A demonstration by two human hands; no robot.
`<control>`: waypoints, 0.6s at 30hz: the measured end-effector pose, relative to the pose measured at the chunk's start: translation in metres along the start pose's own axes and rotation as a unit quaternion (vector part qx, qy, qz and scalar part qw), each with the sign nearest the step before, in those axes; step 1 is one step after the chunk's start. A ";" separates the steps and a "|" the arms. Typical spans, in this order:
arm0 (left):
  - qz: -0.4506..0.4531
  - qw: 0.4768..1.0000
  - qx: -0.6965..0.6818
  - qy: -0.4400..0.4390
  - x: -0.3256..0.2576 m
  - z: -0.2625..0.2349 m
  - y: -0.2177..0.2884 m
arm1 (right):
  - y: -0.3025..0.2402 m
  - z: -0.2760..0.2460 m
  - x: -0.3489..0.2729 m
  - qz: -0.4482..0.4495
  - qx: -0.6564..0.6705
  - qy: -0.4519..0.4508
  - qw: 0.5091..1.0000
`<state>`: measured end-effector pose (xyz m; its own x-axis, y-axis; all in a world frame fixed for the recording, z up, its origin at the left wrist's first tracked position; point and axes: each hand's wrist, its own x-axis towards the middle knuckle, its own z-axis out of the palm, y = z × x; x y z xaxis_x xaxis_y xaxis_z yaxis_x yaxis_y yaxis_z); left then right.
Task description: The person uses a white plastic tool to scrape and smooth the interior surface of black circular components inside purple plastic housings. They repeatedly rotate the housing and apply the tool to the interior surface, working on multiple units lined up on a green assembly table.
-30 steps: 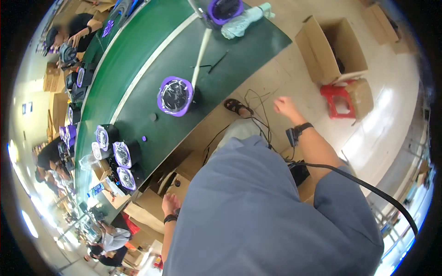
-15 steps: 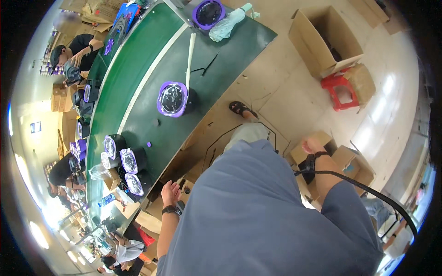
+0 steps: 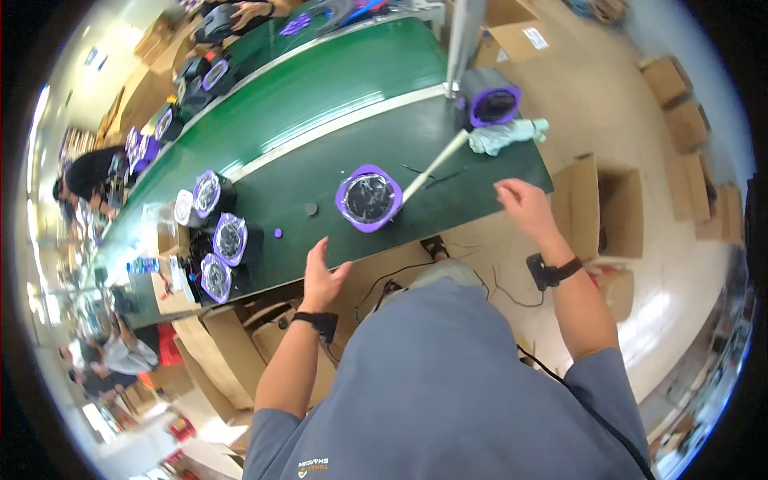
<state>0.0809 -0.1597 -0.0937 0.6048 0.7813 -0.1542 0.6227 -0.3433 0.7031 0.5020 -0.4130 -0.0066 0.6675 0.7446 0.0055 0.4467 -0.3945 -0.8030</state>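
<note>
My left hand [image 3: 326, 282] is in the air by the near edge of the dark green bench [image 3: 296, 240], fingers and thumb apart, holding nothing. It is nearest to a black tub-shaped unit with a purple rim [image 3: 369, 198], its dark top under clear film. My right hand [image 3: 526, 210] hovers off the bench's right end, fingers loosely curled, nothing visible in them. A long pale bar [image 3: 436, 166] runs from the purple-rimmed unit toward a pale green plastic-wrapped item [image 3: 506, 137]. Near the bar lies a thin black piece [image 3: 445, 176].
Several similar units [image 3: 230, 238] stand at the left. Another purple-rimmed unit [image 3: 494, 106] is by a metal post [image 3: 464, 48]. A green conveyor belt [image 3: 336, 88] runs behind. Cardboard boxes [image 3: 620, 210] stand on the floor at right. A black cable [image 3: 592, 416] hangs along my right side.
My view has turned toward the bench. Both hands have risen from my sides and come forward, the left to the bench edge, the right near its right end.
</note>
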 end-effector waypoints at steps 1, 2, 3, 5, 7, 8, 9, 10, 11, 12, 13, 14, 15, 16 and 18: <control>0.011 0.999 0.033 -0.001 0.009 0.007 0.018 | -0.025 0.006 0.024 -0.070 -0.026 -0.026 0.997; 0.021 0.998 0.065 -0.004 0.018 0.011 0.037 | -0.048 0.012 0.046 -0.141 -0.050 -0.052 0.987; 0.030 0.994 0.101 0.003 0.028 0.016 0.051 | -0.064 0.023 0.067 -0.210 -0.071 -0.077 0.972; 0.045 0.985 0.168 0.008 0.045 0.027 0.071 | -0.078 0.046 0.105 -0.320 -0.143 -0.124 0.928; 0.034 0.979 0.202 -0.005 0.063 0.037 0.088 | -0.072 0.066 0.134 -0.371 -0.243 -0.192 0.876; 0.031 0.975 0.219 -0.013 0.074 0.040 0.095 | -0.069 0.073 0.144 -0.383 -0.298 -0.223 0.845; 0.019 0.971 0.237 -0.030 0.084 0.044 0.100 | -0.066 0.080 0.151 -0.393 -0.353 -0.253 0.811; 0.018 0.967 0.252 -0.041 0.093 0.046 0.106 | -0.066 0.085 0.156 -0.356 -0.388 -0.310 0.792; 0.009 0.963 0.263 -0.055 0.100 0.046 0.111 | -0.069 0.090 0.160 -0.320 -0.420 -0.364 0.767; 0.001 0.959 0.274 -0.070 0.105 0.047 0.113 | -0.072 0.094 0.164 -0.281 -0.452 -0.414 0.738; -0.003 0.961 0.267 -0.074 0.110 0.049 0.111 | -0.076 0.098 0.168 -0.231 -0.443 -0.456 0.736; -0.001 0.966 0.248 -0.073 0.114 0.051 0.106 | -0.077 0.101 0.170 -0.216 -0.433 -0.490 0.725; 0.002 0.971 0.228 -0.073 0.117 0.053 0.100 | -0.076 0.102 0.170 -0.198 -0.422 -0.523 0.714; 0.008 0.975 0.208 -0.074 0.118 0.056 0.097 | -0.078 0.101 0.168 -0.177 -0.410 -0.553 0.703; 0.001 0.979 0.197 -0.057 0.118 0.058 0.094 | -0.104 0.104 0.160 -0.098 -0.400 -0.558 0.721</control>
<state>0.2392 -0.1301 -0.0865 0.6440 0.7249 -0.2443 0.7506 -0.5370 0.3851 0.5002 -0.1962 0.0159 -0.1503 0.6222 -0.7683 0.9657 -0.0739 -0.2488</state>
